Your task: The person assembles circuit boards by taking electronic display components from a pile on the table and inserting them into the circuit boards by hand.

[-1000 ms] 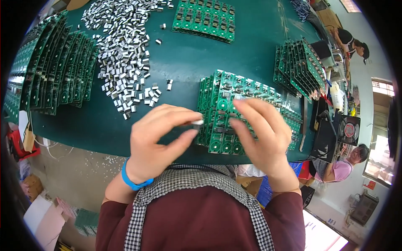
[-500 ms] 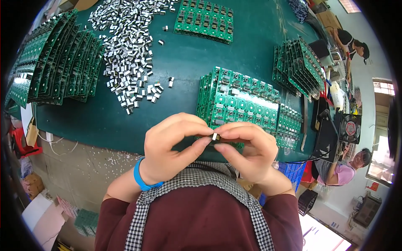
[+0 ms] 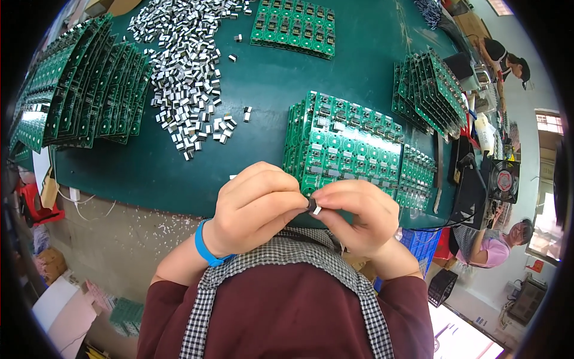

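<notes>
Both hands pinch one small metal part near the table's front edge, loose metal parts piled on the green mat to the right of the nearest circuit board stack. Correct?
Not quite. In the head view, the pile of loose metal parts lies left of the nearest circuit board stack, not right. The rest holds: left hand and right hand pinch one small metal part near the front edge of the green mat.

green table [image 3: 263,102] | circuit boards [image 3: 344,140] | loose metal connectors [image 3: 185,78] | board stacks [image 3: 78,90]
</notes>
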Demonstrator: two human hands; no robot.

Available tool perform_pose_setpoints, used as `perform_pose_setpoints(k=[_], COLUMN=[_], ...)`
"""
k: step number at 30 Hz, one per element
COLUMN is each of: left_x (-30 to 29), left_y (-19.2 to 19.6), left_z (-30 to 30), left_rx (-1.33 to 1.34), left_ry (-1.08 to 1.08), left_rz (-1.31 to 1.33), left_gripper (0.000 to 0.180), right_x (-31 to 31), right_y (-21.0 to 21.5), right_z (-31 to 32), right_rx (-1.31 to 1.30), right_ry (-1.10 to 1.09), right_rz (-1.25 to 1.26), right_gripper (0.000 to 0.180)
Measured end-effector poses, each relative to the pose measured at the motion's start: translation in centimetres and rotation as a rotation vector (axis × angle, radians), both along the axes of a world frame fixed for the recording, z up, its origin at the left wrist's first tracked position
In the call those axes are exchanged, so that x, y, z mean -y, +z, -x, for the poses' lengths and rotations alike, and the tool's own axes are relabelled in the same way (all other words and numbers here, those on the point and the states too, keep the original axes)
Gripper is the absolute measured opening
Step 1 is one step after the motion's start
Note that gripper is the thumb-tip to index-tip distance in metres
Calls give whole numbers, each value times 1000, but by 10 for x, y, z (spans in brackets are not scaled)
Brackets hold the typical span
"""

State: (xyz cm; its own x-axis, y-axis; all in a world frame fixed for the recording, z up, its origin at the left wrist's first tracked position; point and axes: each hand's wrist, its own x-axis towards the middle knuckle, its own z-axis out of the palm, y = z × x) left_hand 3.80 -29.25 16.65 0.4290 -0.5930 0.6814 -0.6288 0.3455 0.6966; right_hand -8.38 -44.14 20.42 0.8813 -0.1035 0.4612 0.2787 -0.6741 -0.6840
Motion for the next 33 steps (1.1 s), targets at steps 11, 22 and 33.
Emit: perform_pose_setpoints(k=[11,22,33], left_x=[-2,1,7], left_y=[-3,1,-39], left_z=[6,-12,-44], left_rx=[43,17,227], left_ry=[-10,242,490], left_rz=[35,-362,-772], left_gripper=[26,38,30], right_x=[1,42,62], right_y=[-9,20,8], right_z=[7,3,-19], right_rx=[98,-65,-181], right_ry=[30,-305,-255], right_rz=[68,230,523], right_gripper=[24,19,19])
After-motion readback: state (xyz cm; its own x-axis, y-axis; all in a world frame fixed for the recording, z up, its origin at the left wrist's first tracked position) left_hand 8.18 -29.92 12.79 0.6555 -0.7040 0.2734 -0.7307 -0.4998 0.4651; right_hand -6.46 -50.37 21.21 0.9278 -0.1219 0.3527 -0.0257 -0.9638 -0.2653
